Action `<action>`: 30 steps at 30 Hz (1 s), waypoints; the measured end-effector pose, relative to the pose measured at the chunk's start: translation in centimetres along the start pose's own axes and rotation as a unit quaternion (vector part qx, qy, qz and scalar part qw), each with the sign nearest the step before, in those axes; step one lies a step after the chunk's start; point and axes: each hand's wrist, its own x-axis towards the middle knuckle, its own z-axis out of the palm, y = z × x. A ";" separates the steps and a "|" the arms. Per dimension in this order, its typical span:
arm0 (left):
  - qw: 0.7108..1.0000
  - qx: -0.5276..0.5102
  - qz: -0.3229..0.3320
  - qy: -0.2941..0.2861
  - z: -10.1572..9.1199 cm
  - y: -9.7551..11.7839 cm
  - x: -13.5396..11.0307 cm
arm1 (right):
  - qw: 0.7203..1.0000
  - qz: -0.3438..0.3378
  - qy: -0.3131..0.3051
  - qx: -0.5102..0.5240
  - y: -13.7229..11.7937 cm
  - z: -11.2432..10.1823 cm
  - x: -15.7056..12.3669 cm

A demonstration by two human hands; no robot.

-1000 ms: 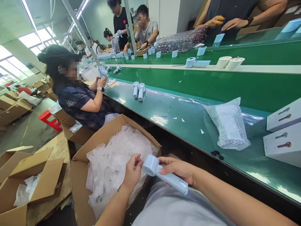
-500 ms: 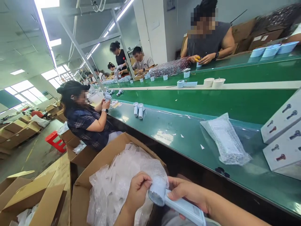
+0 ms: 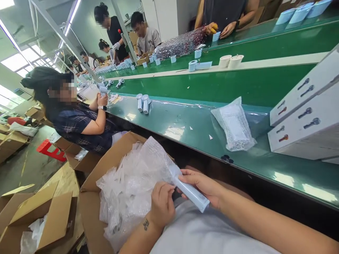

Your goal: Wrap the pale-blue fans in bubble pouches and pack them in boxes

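My right hand (image 3: 197,183) is wrapped round the handle of a light-blue handheld fan (image 3: 194,195). The fan points up and to the left, its handle end toward my lap. A clear bubble-wrap bag (image 3: 156,151) covers its head. Just below the bag's lower edge, my left hand (image 3: 162,204) is closed with fingers curled together beside the fan; whatever they pinch is hidden. Behind the bag, a cardboard box (image 3: 91,204) holds a heap of clear bubble-wrap bags (image 3: 124,190).
On the green bench (image 3: 180,118) lie a bubble-wrapped pack (image 3: 234,123), white printed boxes (image 3: 299,116) and two light-blue fans (image 3: 143,103). A co-worker (image 3: 71,113) sits at left, handling a fan. Other people work across the conveyor (image 3: 164,84). Open cartons (image 3: 39,222) stand at lower left.
The fan's head has tilted up and away, deeper inside the bag. My left hand has come off the head and down beside the handle. The camera view has shifted.
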 end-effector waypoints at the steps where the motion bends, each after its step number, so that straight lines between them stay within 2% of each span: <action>1: 1.000 -0.001 -0.021 0.005 0.1 0.0 0.0 | 1.000 -0.001 0.020 0.010 0.1 0.1 -0.1; 3: 0.997 -0.028 -0.066 0.000 0.1 0.2 0.2 | 0.999 0.004 0.043 0.024 0.3 0.4 -0.2; 6: 0.984 -0.109 -0.125 -0.057 0.1 0.7 0.9 | 0.996 0.019 0.077 0.029 0.6 0.7 -0.3; 10: 0.935 -0.188 -0.295 -0.058 0.0 0.9 1.9 | 0.992 0.058 0.108 0.015 0.6 0.6 -0.5; 12: 0.910 -0.225 -0.340 -0.074 -0.3 0.9 2.3 | 0.993 0.055 0.094 -0.036 0.3 0.2 -1.0; 14: 0.895 -0.246 -0.363 -0.081 -0.9 1.2 2.7 | 0.987 0.026 0.072 -0.140 -0.3 -0.1 -2.1; 15: 0.890 -0.251 -0.370 -0.083 -1.2 1.5 2.8 | 0.976 0.003 0.062 -0.207 -0.7 -0.1 -2.8; 17: 0.886 -0.263 -0.366 -0.111 -2.1 2.3 3.0 | 0.937 -0.049 0.046 -0.342 -1.4 -0.2 -4.8; 19: 0.884 -0.277 -0.332 -0.181 -2.9 3.2 3.1 | 0.886 -0.079 -0.006 -0.456 -2.1 -0.1 -7.1; 21: 0.875 -0.286 -0.302 -0.249 -3.7 4.0 3.0 | 0.841 -0.058 -0.075 -0.533 -2.6 -0.3 -9.4; 23: 0.857 -0.305 -0.305 -0.282 -4.3 4.4 3.0 | 0.829 -0.027 -0.103 -0.550 -3.0 -0.7 -11.0; 24: 0.849 -0.321 -0.312 -0.283 -4.5 4.4 3.2 | 0.840 -0.029 -0.095 -0.533 -3.3 -1.0 -11.4; 26: 0.832 -0.370 -0.324 -0.258 -4.4 4.2 4.0 | 0.895 -0.069 -0.068 -0.436 -3.9 -1.7 -11.6; 28: 0.824 -0.423 -0.317 -0.203 -3.4 4.0 5.7 | 0.952 -0.086 -0.036 -0.291 -4.3 -2.2 -10.8; 30: 0.833 -0.457 -0.269 -0.157 -1.7 4.3 7.8 | 0.981 -0.068 -0.007 -0.180 -4.5 -2.2 -9.5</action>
